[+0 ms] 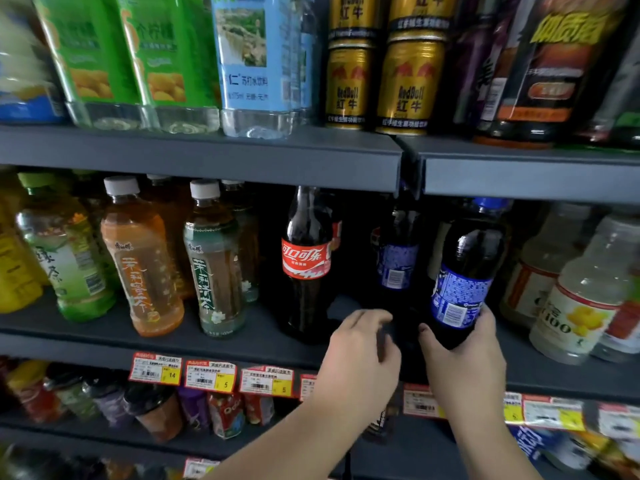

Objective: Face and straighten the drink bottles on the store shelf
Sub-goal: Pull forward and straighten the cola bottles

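Grey store shelves fill the view, three tiers packed with drinks, and the middle shelf [242, 344] carries the bottles in question. The right hand [464, 351] grips the lower body of a blue-label cola bottle [462, 271], thumb on the near side and fingers curled round the far side, at the front of the shelf; the bottle tilts a little and its barcode side faces out, so it appears to need turning. The left hand [363, 344] hovers just beside it with fingers loosely curled, holding nothing as far as can be seen.

The bottle looks full, so it is likely heavy for its size and stiff under the grip, with a smooth plastic skin that could slip (the label band probably gives better purchase). Holding it low, as now, suits twisting it on its base; a second hand at the shoulder would steady it.

A second blue-label bottle [398, 258] stands further back in the dark gap, also showing its barcode. The red-label cola [306, 265] stands close on the left, already faced, and pale juice bottles [585, 299] crowd the right. The upper shelf edge [519, 178] hangs just above the blue cap, leaving little room to lift. Price tags [211, 375] line the shelf front.
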Available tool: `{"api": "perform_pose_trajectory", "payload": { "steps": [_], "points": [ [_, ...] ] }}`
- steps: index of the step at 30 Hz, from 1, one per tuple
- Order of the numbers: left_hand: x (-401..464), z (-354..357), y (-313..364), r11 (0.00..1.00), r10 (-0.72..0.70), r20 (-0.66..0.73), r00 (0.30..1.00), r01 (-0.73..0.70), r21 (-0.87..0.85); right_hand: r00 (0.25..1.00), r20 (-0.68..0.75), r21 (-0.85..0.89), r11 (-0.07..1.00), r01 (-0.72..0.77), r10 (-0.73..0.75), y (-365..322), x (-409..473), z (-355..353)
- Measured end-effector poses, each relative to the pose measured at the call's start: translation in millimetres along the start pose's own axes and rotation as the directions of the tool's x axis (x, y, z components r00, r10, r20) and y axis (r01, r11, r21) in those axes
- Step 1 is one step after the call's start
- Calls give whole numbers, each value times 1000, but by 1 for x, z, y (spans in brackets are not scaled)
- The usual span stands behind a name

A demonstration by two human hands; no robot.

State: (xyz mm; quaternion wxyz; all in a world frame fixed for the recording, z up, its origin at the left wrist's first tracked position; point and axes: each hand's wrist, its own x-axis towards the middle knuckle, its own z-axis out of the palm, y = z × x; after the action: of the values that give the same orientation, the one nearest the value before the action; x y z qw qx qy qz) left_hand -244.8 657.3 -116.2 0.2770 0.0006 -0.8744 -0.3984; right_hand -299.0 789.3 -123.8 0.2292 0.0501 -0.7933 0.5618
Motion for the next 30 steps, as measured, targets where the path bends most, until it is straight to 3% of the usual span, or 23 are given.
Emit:
{"api": "perform_pose_trajectory", "payload": {
  "steps": [4,10,21,26,30],
  "points": [
    [30,20,7,941,-334,56,941,336,-37,999,30,15,1000,-23,23,7,5,-2],
    [60,41,6,869,-493,35,869,491,65,998,52,46,998,-33,30,10,9,-4],
    [61,57,-1,832,-516,-125,847,531,160,998,52,62,998,-31,28,11,9,-3],
    [61,58,-2,836,-497,-109,861,508,207,998,53,66,997,-38,35,11,9,-3],
    [58,56,-1,866,-471,-80,878,478,148,998,53,74,997,-39,35,10,8,-4]
  ]
}}
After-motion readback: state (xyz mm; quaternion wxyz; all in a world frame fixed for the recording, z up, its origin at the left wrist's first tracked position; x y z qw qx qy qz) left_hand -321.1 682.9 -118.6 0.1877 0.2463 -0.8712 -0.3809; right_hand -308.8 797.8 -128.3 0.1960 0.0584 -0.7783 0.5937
